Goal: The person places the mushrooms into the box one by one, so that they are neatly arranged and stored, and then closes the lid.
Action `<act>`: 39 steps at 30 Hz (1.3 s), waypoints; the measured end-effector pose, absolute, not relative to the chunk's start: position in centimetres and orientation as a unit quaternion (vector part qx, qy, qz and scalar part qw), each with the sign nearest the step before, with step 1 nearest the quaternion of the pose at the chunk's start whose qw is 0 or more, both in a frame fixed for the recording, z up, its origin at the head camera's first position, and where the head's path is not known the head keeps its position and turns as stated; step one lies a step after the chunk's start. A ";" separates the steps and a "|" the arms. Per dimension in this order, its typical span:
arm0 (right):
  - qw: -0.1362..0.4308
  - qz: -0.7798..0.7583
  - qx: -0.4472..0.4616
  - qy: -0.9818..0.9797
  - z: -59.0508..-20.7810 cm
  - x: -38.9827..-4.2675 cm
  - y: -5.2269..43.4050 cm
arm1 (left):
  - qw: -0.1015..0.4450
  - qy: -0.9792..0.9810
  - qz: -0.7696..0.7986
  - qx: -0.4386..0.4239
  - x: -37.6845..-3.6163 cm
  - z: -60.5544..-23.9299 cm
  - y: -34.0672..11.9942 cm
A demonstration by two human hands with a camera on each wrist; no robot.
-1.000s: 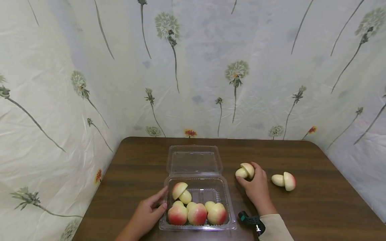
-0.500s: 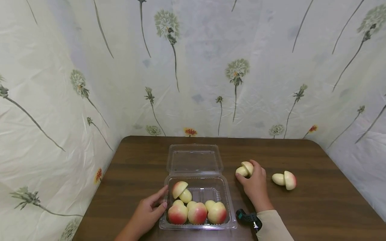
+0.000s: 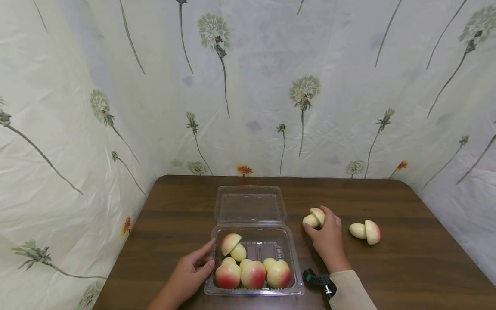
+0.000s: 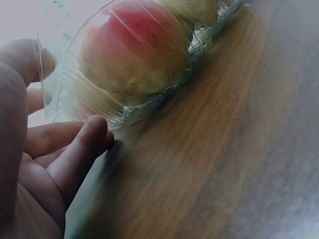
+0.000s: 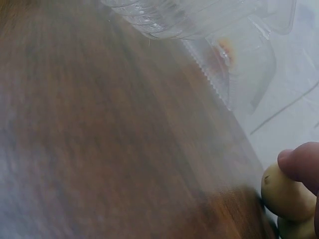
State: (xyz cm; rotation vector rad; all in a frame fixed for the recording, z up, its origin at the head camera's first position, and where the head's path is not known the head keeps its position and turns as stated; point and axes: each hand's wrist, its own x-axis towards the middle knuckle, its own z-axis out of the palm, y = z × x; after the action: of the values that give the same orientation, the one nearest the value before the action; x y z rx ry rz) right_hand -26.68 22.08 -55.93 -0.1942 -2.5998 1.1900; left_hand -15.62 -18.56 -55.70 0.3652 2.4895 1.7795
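Two bare hands: your right hand holds a piece, your left hand touches the packaging.
Right fingers: narrow, thumb and fingers pinching a pale-yellow and red mushroom-shaped piece; right wrist view catches only part of it, with one fingertip on top.
Pinched piece: right of the packaging, stem toward lower left, cap toward your palm; can't tell whether it touches the dark brown wood-grain table.
Left fingers: thumb and index extended, wide apart, tips against the left edge of a clear plastic hinged container.
Container: flat on the table in front of you, clear rectangular lid folded back on the far side.
Front row inside: three pale-yellow and red mushrooms side by side, red caps facing you.
Behind the row: one tilted pale-yellow and red mushroom at far left, stem toward lower right.
Loose on table: pale-yellow and red mushroom lying sideways, right of your right hand, stem left.
Right wrist: black perforated strap beside beige sleeve.
Backdrop: pale dandelion-print sheet.
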 end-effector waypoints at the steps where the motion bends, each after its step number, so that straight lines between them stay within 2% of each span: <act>1: 0.137 0.411 -0.067 -0.899 -56.0 -26.7 22.1 | 0.031 0.808 0.576 0.118 -15.6 -55.7 -18.6; 39: 0.096 0.425 -0.024 -0.900 -56.2 -26.6 22.5 | 0.020 0.805 0.579 0.128 -15.8 -56.0 -18.6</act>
State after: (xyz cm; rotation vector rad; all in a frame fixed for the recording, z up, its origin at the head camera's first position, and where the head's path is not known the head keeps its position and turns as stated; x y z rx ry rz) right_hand -26.57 22.48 -56.17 -0.0704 -2.6668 1.2593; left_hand -15.76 -18.63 -56.00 0.3974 2.4972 1.7966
